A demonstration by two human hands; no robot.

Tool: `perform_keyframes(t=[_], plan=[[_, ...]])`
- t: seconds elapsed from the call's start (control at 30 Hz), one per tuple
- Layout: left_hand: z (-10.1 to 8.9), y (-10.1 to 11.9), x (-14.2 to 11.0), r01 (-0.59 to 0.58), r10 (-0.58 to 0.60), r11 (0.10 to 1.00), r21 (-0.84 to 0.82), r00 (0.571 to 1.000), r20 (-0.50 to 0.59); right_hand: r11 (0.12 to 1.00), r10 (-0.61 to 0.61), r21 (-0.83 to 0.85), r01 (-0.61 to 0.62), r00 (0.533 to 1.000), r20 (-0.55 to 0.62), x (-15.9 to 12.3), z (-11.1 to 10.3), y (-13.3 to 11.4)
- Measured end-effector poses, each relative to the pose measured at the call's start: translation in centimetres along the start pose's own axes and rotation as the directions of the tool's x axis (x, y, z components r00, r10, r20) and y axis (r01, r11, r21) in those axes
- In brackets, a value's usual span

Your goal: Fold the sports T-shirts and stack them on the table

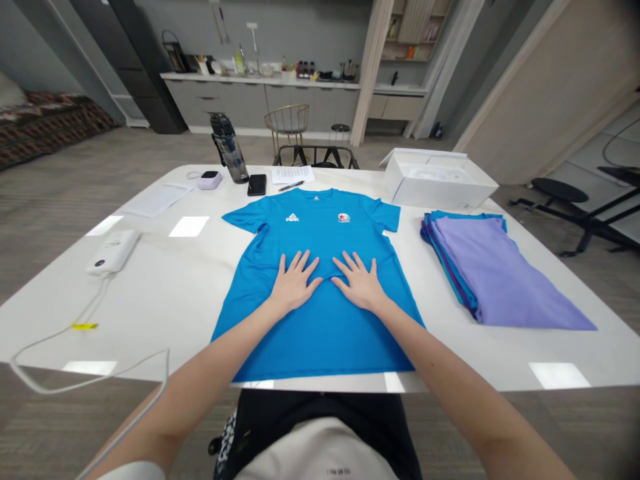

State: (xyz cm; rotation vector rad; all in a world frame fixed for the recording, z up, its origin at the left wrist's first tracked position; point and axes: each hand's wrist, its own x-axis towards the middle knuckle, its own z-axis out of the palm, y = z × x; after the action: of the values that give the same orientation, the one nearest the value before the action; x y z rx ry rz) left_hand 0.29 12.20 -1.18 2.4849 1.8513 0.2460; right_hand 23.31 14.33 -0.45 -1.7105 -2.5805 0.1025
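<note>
A bright blue T-shirt [320,233] lies spread flat, front up, on the white table [190,287], collar pointing away from me. My left hand [294,283] rests flat on the middle of the shirt with its fingers spread. My right hand [359,281] lies flat beside it, fingers spread too, the two hands almost touching. Neither hand holds anything.
A stack of folded shirts [495,267], lilac on top, sits at the right. Behind it stands an open white box [440,183]. At the back are a water bottle [230,150], a phone [257,185], paper with a pen [293,176]. A white power bank [113,252] with a cable lies left.
</note>
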Motion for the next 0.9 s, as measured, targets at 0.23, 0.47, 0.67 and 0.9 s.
perform_keyframes(t=[0.23,0.47,0.67,0.9], plan=[[-0.9,3.2,-6.9,0.012,-0.01,0.999,-0.036,0.998,0.068,0.998,0.06,0.004,-0.06,0.998,0.02,-7.6,0.1,-2.1],[-1.8,5.2,-12.5,0.025,-0.024,1.0,-0.017,0.997,0.076,0.987,0.156,-0.03,-0.155,0.987,0.036,-14.6,0.0,-3.0],[-2.9,4.0,-14.9,0.25,-0.25,0.968,0.023,0.959,0.136,0.931,0.364,-0.062,-0.36,0.928,0.077,-18.4,-0.4,-1.6],[-3.9,4.6,-17.5,0.306,-0.31,0.951,0.052,0.934,0.179,0.897,0.437,-0.112,-0.427,0.896,0.081,-21.6,-0.6,-1.9]])
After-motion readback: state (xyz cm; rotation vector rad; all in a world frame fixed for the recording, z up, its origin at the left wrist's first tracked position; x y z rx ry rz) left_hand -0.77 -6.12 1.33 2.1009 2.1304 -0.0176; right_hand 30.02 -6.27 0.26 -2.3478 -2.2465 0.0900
